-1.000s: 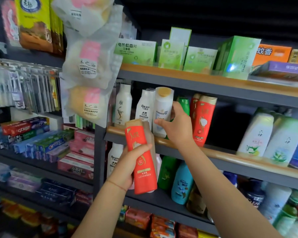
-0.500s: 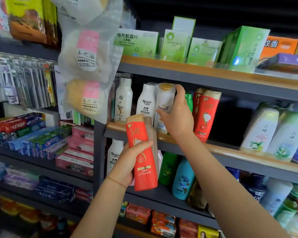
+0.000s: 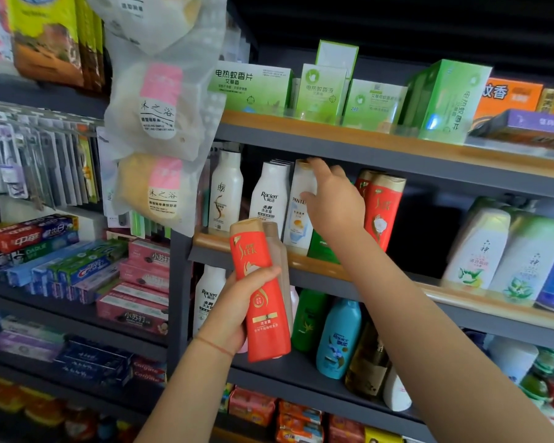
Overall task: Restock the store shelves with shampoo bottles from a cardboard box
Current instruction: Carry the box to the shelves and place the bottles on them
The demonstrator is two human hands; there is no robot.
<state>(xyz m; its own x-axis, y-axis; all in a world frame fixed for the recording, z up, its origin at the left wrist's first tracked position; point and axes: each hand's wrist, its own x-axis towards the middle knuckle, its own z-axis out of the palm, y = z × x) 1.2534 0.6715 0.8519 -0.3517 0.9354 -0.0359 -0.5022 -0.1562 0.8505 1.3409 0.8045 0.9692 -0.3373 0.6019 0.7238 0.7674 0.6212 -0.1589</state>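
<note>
My left hand [image 3: 232, 310] grips a red shampoo bottle [image 3: 264, 302] upright in front of the shelves, with a second beige bottle [image 3: 278, 247] pressed behind it in the same grip. My right hand [image 3: 336, 206] reaches onto the middle shelf [image 3: 320, 266] and holds the upper part of a white Pantene bottle [image 3: 298, 223], thumb across its front and index finger up by the cap. Two matching red bottles [image 3: 385, 209] stand just right of that hand. A green bottle [image 3: 322, 247] is partly hidden behind my wrist.
White bottles [image 3: 269, 199] stand left of the Pantene bottle. A dark gap [image 3: 429, 238] lies right of the red bottles, then white and blue bottles [image 3: 480, 247]. Green boxes [image 3: 323, 91] fill the top shelf. Bagged sponges [image 3: 157, 113] hang left; toothpaste boxes [image 3: 77, 266] lie below.
My right hand has slid up the Pantene bottle from its middle to near its cap. My left hand keeps the red and beige bottles in the same place.
</note>
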